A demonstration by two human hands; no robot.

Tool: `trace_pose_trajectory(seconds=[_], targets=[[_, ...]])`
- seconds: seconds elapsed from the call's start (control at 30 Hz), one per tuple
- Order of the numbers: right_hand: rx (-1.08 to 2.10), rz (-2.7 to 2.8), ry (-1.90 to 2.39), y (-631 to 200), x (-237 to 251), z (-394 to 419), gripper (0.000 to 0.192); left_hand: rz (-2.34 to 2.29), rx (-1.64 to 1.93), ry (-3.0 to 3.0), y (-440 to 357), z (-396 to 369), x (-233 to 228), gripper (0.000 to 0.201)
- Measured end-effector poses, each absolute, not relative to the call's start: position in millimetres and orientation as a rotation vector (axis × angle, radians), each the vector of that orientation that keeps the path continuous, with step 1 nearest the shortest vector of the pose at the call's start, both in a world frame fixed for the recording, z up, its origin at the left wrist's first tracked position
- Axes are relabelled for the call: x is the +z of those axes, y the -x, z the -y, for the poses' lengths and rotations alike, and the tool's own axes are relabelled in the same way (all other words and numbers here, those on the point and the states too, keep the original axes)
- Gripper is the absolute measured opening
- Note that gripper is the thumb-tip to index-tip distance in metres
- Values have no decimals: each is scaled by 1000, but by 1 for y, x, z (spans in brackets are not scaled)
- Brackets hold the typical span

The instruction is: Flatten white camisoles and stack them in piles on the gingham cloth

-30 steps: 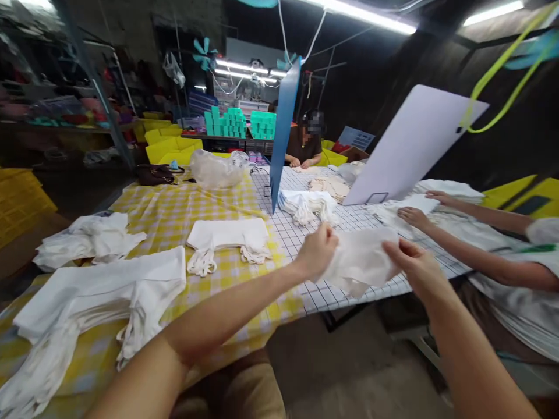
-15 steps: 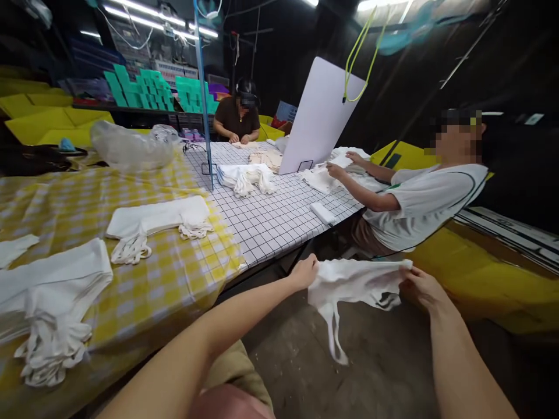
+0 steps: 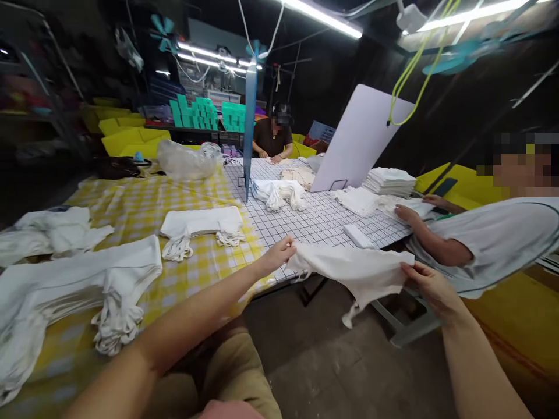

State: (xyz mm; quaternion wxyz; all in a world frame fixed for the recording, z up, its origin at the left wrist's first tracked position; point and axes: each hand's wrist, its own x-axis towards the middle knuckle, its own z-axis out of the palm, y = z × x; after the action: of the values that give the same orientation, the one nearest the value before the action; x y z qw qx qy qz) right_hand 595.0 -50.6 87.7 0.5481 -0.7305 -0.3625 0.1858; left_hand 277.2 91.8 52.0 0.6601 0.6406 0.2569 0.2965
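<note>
White cloth piece (image 3: 356, 272) stretched between two hands, held in the air just off the table's near edge (image 3: 279, 279).

Left hand (image 3: 279, 253) pinching one end of the cloth, right hand (image 3: 430, 285) gripping the other; a strap dangling below over bare floor (image 3: 318, 361). Open gap between table and seated co-worker (image 3: 489, 238) at right. On the yellow checked cover (image 3: 131, 203), folded white stacks (image 3: 201, 224). Farther back, yellow bins (image 3: 126, 139), contents not discernible.

Readable text: none on any surface.
Labels, brands: none legible.
Numbers, signs: none can be made out.
</note>
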Motion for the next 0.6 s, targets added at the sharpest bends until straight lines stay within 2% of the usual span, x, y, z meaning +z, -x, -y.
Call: trace_pose_trajectory(seconds=[0.1, 0.27, 0.6], targets=[[706, 860, 1604, -557, 109, 21, 29, -618, 761, -1346, -219, -96, 70, 27], [867, 1105, 1615, -488, 129, -21, 36, -760, 880, -1234, -117, -83, 89, 35], [1347, 1624, 1595, -395, 122, -78, 41, -1066, 887, -1111, 5, -40, 78, 34]])
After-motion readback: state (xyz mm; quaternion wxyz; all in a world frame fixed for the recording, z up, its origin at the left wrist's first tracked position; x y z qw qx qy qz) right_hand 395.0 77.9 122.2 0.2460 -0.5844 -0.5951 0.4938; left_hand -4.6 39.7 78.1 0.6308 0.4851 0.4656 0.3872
